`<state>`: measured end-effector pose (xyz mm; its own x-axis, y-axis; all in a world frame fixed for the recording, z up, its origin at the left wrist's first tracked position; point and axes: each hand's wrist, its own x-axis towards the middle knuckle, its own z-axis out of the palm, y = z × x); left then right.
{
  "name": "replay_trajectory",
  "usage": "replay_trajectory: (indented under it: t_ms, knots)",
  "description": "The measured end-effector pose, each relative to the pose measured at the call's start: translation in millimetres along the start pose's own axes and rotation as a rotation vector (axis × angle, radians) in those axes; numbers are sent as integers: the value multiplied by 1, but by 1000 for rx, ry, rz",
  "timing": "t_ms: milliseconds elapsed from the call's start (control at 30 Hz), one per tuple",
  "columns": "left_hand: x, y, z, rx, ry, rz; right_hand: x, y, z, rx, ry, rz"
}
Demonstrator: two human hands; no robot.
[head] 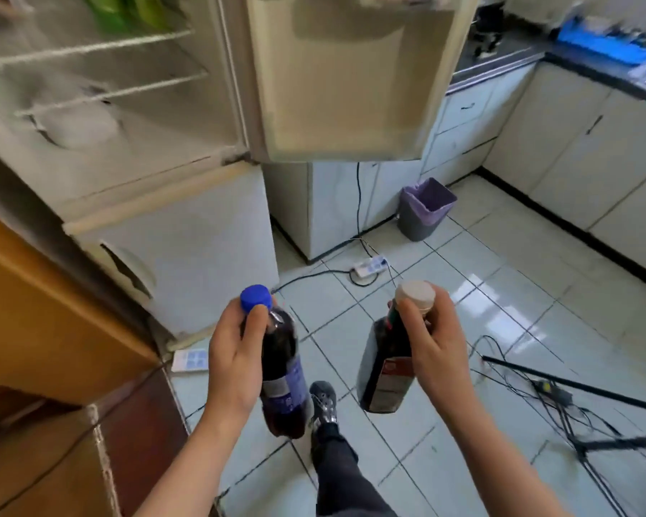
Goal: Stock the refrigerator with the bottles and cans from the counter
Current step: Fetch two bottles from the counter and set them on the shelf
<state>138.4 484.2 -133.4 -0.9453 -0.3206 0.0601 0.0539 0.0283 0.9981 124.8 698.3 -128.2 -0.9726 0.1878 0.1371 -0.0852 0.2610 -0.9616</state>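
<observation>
Left hand (235,361) curls round a blue-capped cola bottle (283,378), right hand (438,347) round a beige-capped dark bottle (383,373), both short of the open refrigerator (187,121); neither is shelved yet.

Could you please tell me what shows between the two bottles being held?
In the head view, only floor tiles and the person's shoe show between the blue-capped bottle and the beige-capped bottle.

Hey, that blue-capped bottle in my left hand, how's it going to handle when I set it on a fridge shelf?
Probably heavy for its size: the blue-capped bottle looks nearly full of dark liquid. Being tall and narrow, it may tip on the wire shelf. Laid down, its round body would likely roll.
</observation>
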Motion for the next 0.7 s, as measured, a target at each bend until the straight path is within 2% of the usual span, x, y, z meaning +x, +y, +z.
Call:
replay_trajectory:
  t_ms: [167, 400, 567, 700]
  knots:
    - [87, 1, -31, 33, 187, -18, 106, -7, 89, 40, -227, -66]
    - [201, 20, -77, 81, 447, 70, 238, -58, 206, 107, -470, -248]
    - [273, 47, -111, 98, 566, 145, 304, -106, 280, 160, -520, -387]
    - [342, 74, -143, 54, 586, 239, 351, -147, 340, 213, -473, -500]
